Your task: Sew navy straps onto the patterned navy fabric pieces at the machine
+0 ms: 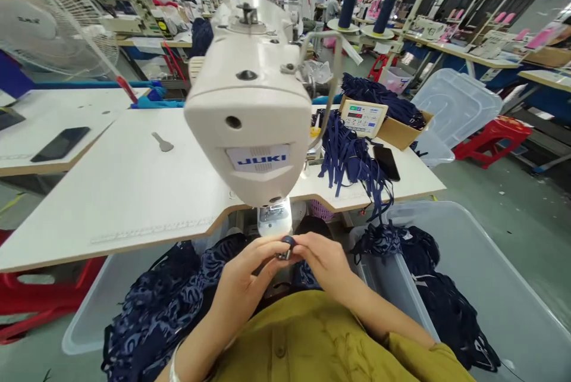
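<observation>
My left hand (pixel 250 269) and my right hand (pixel 325 263) meet in front of my body, just below the sewing machine's free end (pixel 275 220). Pinched between their fingertips is a small dark round piece (pixel 289 241) with a shiny metal part, which looks like a bobbin at its case. Fingers cover much of it, so its exact kind is unsure. Above my hands rises the head of a white JUKI sewing machine (pixel 250 108).
Plastic bins with dark patterned garments (pixel 160 310) and navy garments (pixel 450 304) flank me. On the white table (pixel 134 191) lie a flat metal piece (pixel 162 142), navy straps (pixel 348 150) and a phone (pixel 386 163). A control panel (pixel 363 117) stands at the right.
</observation>
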Motion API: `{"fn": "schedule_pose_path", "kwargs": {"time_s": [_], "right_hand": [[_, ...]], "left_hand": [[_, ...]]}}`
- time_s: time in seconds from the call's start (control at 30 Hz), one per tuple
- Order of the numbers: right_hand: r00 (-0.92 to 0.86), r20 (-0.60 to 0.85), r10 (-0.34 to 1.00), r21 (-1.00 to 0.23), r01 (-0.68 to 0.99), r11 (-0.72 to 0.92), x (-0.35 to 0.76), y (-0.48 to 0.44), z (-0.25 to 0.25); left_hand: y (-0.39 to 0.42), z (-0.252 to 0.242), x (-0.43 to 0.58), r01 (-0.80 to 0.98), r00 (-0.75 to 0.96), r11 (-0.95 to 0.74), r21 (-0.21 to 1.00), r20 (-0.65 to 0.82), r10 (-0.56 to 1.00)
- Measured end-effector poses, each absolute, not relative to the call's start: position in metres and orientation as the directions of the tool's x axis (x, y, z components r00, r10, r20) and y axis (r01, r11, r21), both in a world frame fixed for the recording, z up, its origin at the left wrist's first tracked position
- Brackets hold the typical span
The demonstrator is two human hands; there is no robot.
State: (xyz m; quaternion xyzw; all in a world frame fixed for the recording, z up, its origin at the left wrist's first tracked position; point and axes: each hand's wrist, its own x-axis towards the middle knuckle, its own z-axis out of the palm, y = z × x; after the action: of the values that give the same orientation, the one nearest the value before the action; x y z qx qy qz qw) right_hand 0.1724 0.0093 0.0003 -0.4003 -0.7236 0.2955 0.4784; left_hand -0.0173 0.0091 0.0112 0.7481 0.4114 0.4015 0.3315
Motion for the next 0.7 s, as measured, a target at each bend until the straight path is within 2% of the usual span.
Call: {"fn": "schedule_pose_path", "kwargs": {"time_s": [0.17, 0.33, 0.47, 0.6, 0.7], "right_hand": [[-0.314, 0.505, 0.804, -0.727, 0.347, 0.593, 0.171, 0.012, 0.0], [-0.354, 0.516, 0.78, -0.603, 0.496, 0.624, 0.178, 0.013, 0.003], [-0.308, 0.46, 0.833, -0.663, 0.505, 0.553, 0.184, 0.012, 0.008], [-0.223, 0.547, 0.807, -0.67, 0.461, 0.582, 0.185, 0.008, 0.009], [-0.169, 0.603, 0.78, -0.655, 0.453, 0.605, 0.183, 0.004, 0.007]], "left_hand": [[0.011, 0.015, -0.02, 0.365, 0.307, -0.394, 0.844, 0.29, 0.906], [0.013, 0.02, -0.02, 0.439, 0.385, -0.485, 0.756, 0.329, 0.862], [0.012, 0.016, -0.022, 0.513, 0.398, -0.498, 0.7, 0.321, 0.86], [0.007, 0.012, -0.022, 0.55, 0.348, -0.405, 0.73, 0.24, 0.906], [0.004, 0.013, -0.02, 0.556, 0.372, -0.411, 0.723, 0.226, 0.9]]}}
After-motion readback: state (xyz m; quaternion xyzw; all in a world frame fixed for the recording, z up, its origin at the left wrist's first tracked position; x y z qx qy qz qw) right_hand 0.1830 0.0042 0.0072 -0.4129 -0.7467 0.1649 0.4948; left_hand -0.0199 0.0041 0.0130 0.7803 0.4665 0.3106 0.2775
